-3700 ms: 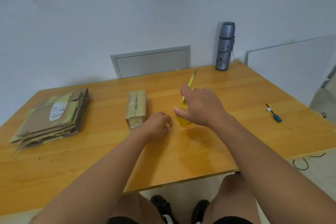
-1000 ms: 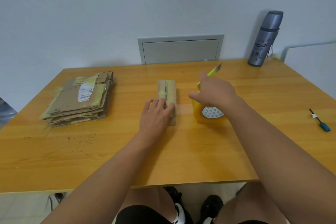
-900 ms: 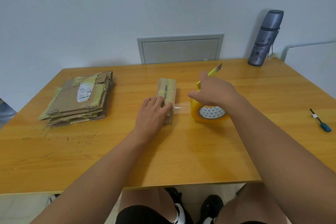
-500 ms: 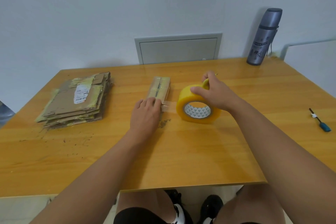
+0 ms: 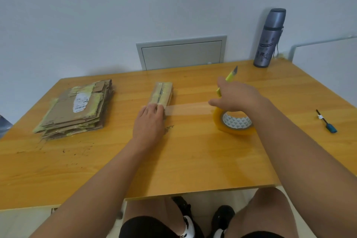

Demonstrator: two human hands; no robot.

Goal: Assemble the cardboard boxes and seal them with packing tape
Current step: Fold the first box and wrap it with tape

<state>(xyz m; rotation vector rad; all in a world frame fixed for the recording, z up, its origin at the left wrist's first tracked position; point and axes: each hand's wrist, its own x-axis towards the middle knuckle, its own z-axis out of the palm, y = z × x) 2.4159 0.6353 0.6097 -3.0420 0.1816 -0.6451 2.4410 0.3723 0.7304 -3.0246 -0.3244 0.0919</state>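
Note:
A small narrow cardboard box (image 5: 161,94), taped over, lies on the wooden table (image 5: 193,156) at mid-depth. My left hand (image 5: 149,121) presses flat on its near end with straight fingers. A strip of clear tape (image 5: 188,108) stretches from that end rightward to a yellow packing tape roll (image 5: 234,123). My right hand (image 5: 236,96) sits on top of the roll and grips a yellow utility knife (image 5: 230,75) whose blade points up and away.
A stack of flattened cardboard boxes (image 5: 77,108) lies at the table's left. A grey thermos (image 5: 269,38) stands at the back right by the wall. A small blue-tipped tool (image 5: 327,121) lies at the far right.
My right hand has drawn the tape roll to the right, pulling a longer strip away from the box, and the roll now lies flatter. The knife blade shows again above my hand.

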